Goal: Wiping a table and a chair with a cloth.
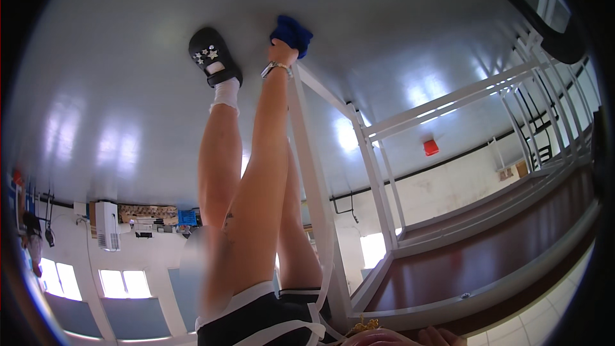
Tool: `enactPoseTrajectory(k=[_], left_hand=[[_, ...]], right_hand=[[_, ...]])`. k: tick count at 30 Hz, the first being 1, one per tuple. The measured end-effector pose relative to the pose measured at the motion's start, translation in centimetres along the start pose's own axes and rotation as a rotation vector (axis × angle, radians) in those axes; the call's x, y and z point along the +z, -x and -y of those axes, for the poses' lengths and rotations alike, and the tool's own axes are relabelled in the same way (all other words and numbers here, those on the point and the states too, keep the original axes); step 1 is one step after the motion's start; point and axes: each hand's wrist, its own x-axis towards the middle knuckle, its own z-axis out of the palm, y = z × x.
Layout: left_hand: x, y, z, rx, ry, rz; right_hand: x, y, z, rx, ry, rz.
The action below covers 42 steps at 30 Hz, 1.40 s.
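My left hand (284,52), with a silver watch at its wrist, is closed on a blue cloth (292,33). The hand and cloth are low by the grey floor, right at the foot of a white metal table leg (310,173). To the left of the cloth is my foot in a black clog (214,56) with star-shaped charms and a white sock. At the lower edge, only part of my right hand (439,336) shows, its fingers curled close to the table's edge. Whatever it grips is hidden. A gold-coloured ornament (364,326) lies beside it.
The white table frame (423,112) with a reddish-brown panel (487,263) fills the right side. A small red object (430,148) is on the floor beyond it. A thick black curved bar (512,3) crosses the upper right corner. Boxes and a blue crate (187,218) stand along the far wall.
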Motion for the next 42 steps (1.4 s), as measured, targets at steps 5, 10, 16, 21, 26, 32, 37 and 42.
enactPoseTrajectory(k=[5,10,16,21,26,32,37,42], left_hand=[[-1.9,2.4,1.2,0.039,-0.038,0.127],[-2.1,8.4,1.0,0.209,0.025,0.219],[-4.4,15.0,5.3,0.46,-0.094,-0.121],[-3.9,20.7,6.0,0.649,-0.107,-0.156],[-4.9,25.3,9.1,0.759,0.12,-0.127],[-2.9,30.8,11.8,0.721,0.342,-0.169],[1.9,31.9,13.5,0.633,0.499,-0.216],[5.2,38.6,16.1,0.658,0.644,-0.246]], right_hand=[[0.3,-0.2,0.0,-0.002,0.0,-0.108],[6.7,-0.6,-3.2,-0.26,0.405,-0.84],[8.3,-2.5,-3.9,-0.306,0.406,-1.036],[8.1,-2.6,-3.8,-0.274,0.423,-1.119],[8.4,-3.4,-3.7,-0.284,0.373,-1.204],[8.5,-4.0,-3.5,-0.241,0.408,-1.347],[7.8,-5.1,-4.1,-0.329,0.591,-1.58],[18.8,-0.8,3.1,-0.599,0.728,-1.405]])
